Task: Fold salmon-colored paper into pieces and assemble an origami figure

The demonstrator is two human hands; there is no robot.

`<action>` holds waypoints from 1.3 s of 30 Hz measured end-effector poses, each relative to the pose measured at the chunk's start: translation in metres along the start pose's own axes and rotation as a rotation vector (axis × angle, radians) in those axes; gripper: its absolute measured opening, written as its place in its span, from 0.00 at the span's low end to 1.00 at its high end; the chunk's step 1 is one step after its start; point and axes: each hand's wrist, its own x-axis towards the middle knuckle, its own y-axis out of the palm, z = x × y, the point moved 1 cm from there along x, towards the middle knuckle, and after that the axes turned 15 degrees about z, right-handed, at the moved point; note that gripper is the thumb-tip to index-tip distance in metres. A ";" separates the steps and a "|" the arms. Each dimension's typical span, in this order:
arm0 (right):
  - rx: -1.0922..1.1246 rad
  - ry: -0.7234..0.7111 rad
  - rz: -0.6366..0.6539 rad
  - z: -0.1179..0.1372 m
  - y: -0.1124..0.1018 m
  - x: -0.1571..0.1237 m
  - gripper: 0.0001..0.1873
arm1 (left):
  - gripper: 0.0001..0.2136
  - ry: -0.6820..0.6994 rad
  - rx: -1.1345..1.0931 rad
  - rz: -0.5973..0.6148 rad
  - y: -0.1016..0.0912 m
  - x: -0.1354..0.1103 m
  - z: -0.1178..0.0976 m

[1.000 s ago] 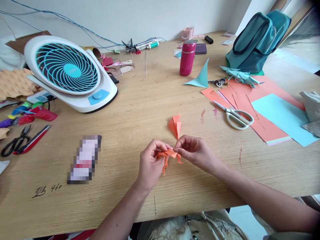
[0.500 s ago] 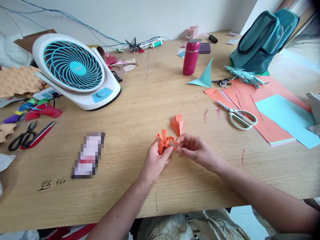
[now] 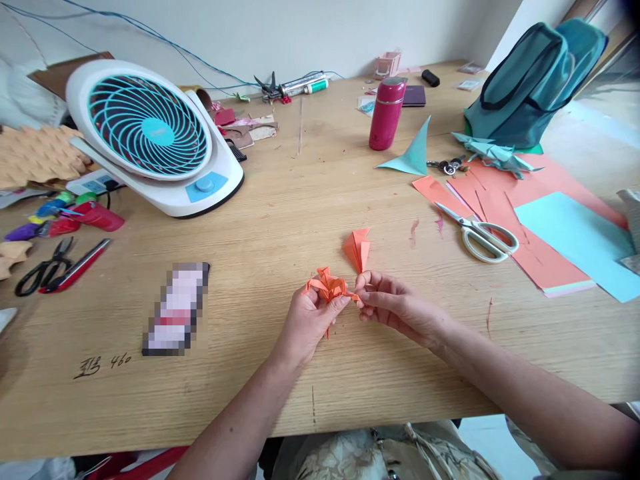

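An orange origami figure (image 3: pixel 330 287) with several thin folded limbs is held just above the table. My left hand (image 3: pixel 311 321) is closed around its body, thumb pressed on top. The fingertips of my right hand (image 3: pixel 395 301) pinch the tip of one limb on the figure's right side. Part of the figure's underside is hidden by my left fingers. Just beyond my hands a second folded orange paper piece (image 3: pixel 357 248) lies on the table.
White-handled scissors (image 3: pixel 484 237) rest on orange sheets (image 3: pixel 540 257) at right, beside a light blue sheet (image 3: pixel 570 230). Behind stand a pink flask (image 3: pixel 387 113) and teal bag (image 3: pixel 535 87). At left are a fan (image 3: pixel 155 140), a blurred phone-like rectangle (image 3: pixel 176 310), pliers (image 3: pixel 47 270) and a cutter (image 3: pixel 77 267).
The origami figure has turned in my left hand, its limbs now spread sideways. My right fingers have shifted slightly and now pinch a limb tip. The view has moved a little.
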 end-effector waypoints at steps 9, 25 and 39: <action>-0.185 -0.088 0.028 -0.001 0.001 -0.001 0.14 | 0.15 0.045 0.061 -0.051 -0.003 0.001 0.004; -1.452 -0.619 -0.108 0.000 0.010 -0.009 0.04 | 0.17 0.011 -0.033 -0.079 -0.003 0.003 0.006; -1.356 -0.545 -0.107 0.002 0.005 -0.008 0.04 | 0.16 0.003 -0.067 -0.081 -0.001 0.004 0.007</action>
